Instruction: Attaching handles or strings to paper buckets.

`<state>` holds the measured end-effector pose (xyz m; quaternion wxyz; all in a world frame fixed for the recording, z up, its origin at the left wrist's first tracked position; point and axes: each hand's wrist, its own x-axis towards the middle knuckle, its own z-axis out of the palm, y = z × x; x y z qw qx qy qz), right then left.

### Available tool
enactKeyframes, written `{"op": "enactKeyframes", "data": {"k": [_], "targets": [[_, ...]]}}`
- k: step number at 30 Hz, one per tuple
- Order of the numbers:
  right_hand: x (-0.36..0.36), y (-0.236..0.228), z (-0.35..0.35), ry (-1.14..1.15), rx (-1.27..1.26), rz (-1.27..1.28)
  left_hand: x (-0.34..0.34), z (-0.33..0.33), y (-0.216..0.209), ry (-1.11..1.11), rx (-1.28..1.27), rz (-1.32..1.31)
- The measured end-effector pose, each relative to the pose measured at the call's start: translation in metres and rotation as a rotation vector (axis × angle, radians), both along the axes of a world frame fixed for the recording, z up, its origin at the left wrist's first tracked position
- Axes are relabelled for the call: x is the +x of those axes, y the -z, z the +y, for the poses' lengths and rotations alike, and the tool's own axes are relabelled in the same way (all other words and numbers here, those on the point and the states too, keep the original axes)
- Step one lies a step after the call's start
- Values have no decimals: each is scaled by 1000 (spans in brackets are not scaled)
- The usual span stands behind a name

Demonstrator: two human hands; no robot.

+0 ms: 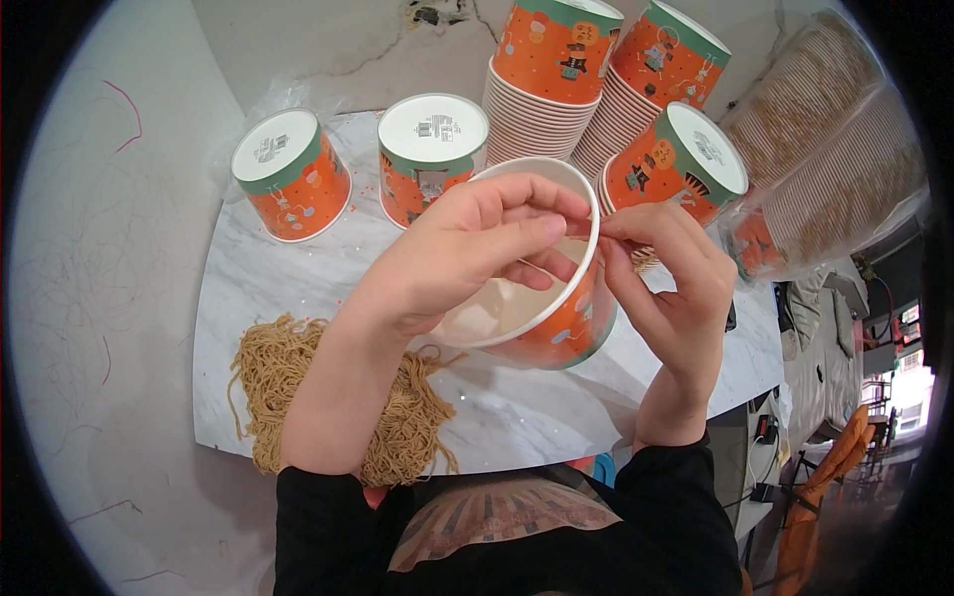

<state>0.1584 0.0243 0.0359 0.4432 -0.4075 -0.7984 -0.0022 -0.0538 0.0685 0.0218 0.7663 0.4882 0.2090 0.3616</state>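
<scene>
A large paper bucket (pixel 556 341), orange outside and white inside, is tilted with its mouth toward me. My left hand (pixel 517 228) reaches over and into the mouth, fingers curled near the right rim. Its thumb lies close to the bent fingers; anything between them is too small to tell. Outside the same rim, my right hand (pixel 671 263) pinches thumb and forefinger together on something tiny, perhaps a thin strand. Beneath my left forearm lies a heap of tan cords (pixel 273 382), partly hidden by the arm.
Two upside-down buckets, one at left (pixel 298 189) and another beside it (pixel 427 164), stand on the marble-patterned table (pixel 234 288). Behind rise tall nested bucket stacks (pixel 542 114). Plastic-wrapped stacks (pixel 835 169) lean at the right. A wall (pixel 119 298) borders the left side.
</scene>
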Motion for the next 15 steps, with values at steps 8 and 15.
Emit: {"op": "enactKeyframes", "data": {"k": [8,15], "targets": [[-6,3,1,-39,21,-22,2,6,17,-60,90,30],[-8,7,5,-127,-28,-32,-2,10,20,-114,230,151]]}}
